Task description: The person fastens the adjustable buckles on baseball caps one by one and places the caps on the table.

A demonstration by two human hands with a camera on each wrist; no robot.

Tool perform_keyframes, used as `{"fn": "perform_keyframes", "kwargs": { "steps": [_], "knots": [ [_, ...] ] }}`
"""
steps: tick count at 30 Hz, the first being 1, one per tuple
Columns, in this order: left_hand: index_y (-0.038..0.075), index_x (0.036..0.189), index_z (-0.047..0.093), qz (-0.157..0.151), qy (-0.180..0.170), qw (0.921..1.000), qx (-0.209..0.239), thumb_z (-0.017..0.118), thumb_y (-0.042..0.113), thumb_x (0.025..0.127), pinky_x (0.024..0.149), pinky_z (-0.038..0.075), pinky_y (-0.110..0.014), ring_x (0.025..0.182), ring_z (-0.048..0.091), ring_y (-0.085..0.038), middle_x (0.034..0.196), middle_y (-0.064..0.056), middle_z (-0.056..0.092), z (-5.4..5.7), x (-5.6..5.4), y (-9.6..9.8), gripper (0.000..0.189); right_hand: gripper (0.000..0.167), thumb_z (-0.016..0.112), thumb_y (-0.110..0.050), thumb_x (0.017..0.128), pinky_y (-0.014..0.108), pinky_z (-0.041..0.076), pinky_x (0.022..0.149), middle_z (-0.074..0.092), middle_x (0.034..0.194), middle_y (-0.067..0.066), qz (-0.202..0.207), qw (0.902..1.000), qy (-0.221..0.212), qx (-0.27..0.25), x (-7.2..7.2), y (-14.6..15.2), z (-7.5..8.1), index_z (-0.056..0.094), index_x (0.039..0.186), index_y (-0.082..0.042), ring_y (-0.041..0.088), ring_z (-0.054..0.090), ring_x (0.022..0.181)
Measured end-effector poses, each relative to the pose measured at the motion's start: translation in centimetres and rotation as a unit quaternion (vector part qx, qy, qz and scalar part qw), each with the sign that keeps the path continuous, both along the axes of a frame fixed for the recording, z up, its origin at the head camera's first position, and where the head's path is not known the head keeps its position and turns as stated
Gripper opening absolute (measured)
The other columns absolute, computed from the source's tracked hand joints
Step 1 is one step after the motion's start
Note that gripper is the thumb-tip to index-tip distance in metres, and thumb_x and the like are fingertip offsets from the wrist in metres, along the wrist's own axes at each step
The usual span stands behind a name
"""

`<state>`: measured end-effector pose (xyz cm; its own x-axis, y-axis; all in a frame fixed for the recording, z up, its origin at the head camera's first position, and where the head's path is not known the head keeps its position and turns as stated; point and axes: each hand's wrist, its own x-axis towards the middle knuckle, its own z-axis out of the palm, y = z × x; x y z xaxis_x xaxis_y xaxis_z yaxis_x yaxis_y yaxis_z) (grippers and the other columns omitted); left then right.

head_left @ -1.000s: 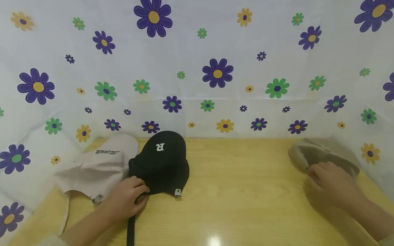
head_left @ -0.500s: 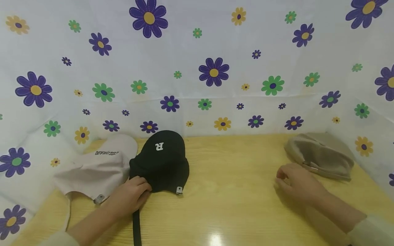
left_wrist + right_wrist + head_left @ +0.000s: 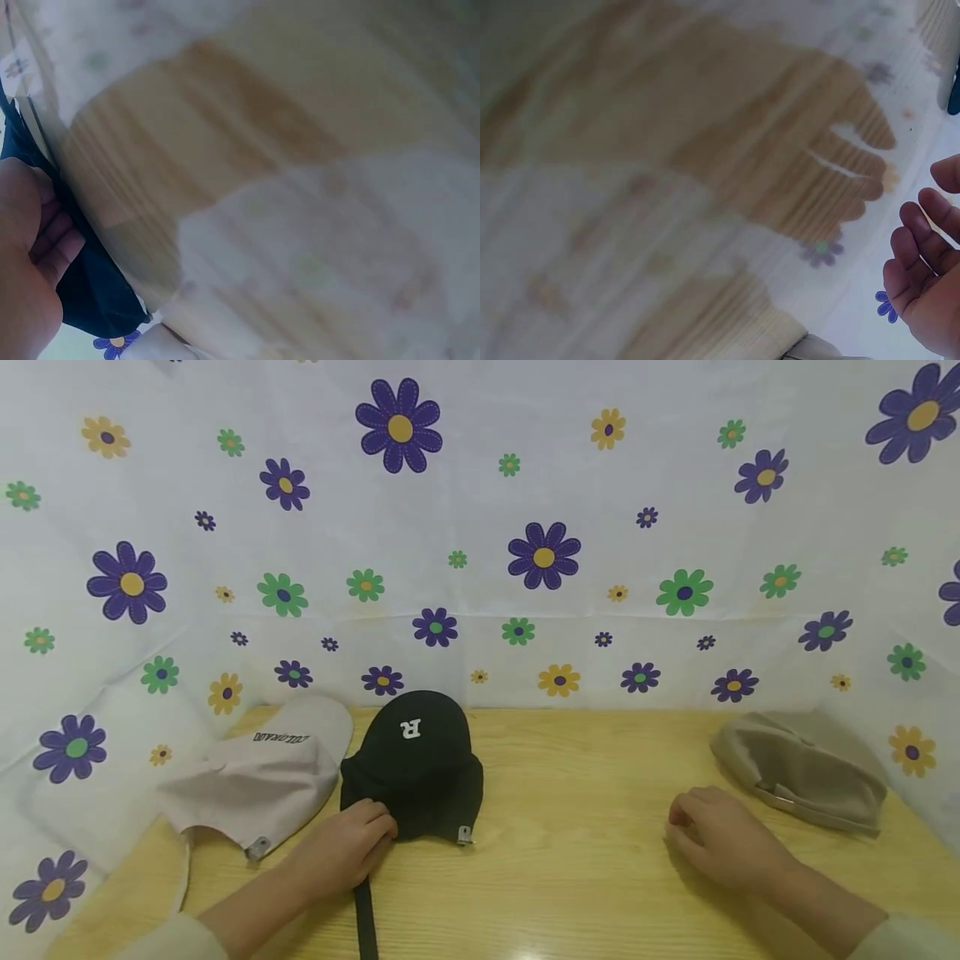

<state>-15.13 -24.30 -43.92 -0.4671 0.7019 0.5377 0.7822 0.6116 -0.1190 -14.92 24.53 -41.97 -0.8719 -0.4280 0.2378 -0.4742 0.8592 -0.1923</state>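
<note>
A black cap [image 3: 416, 760] with a white letter R lies left of the middle in the head view, its dark strap [image 3: 365, 922] trailing toward the front edge. My left hand [image 3: 348, 843] holds the lower left edge of this cap; the left wrist view has its fingers bent against the dark cloth [image 3: 97, 292]. My right hand [image 3: 723, 839] hovers low over the table with loosely bent fingers and holds nothing. Just beyond it, at the right, sits a tan cap [image 3: 806, 764], apart from the hand. Fingers [image 3: 922, 240] with gaps between them show in the right wrist view.
Left of the black cap and touching it lies a pale cap [image 3: 255, 785] lettered COLORADO, with a metal buckle [image 3: 257, 848] and a hanging strap [image 3: 183, 872]. The yellow wooden table [image 3: 577, 793] ends at a white cloth [image 3: 465, 510] printed with flowers.
My right hand has let go of the tan cap and moved left, away from it. The left hand stays at the black cap's edge. The head view has shifted slightly.
</note>
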Motion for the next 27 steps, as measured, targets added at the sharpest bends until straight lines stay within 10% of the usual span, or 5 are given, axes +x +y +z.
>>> {"fn": "perform_keyframes", "kwargs": {
  "steps": [27],
  "knots": [
    [0.012,0.088,0.066,-0.073,-0.039,0.9962,-0.028,0.072,0.002,0.083,0.076,0.05,-0.021,0.081,0.056,-0.01,0.089,0.004,0.06,0.4,0.6,5.6,0.012,0.008,0.069,-0.021,0.089,0.032,0.05,0.075,0.055,0.084,-0.015,0.083,0.9964,0.019,-0.007,0.7,-4.1,-0.3,0.062,0.086,-0.024,0.007,0.052,0.083]
  ]
}}
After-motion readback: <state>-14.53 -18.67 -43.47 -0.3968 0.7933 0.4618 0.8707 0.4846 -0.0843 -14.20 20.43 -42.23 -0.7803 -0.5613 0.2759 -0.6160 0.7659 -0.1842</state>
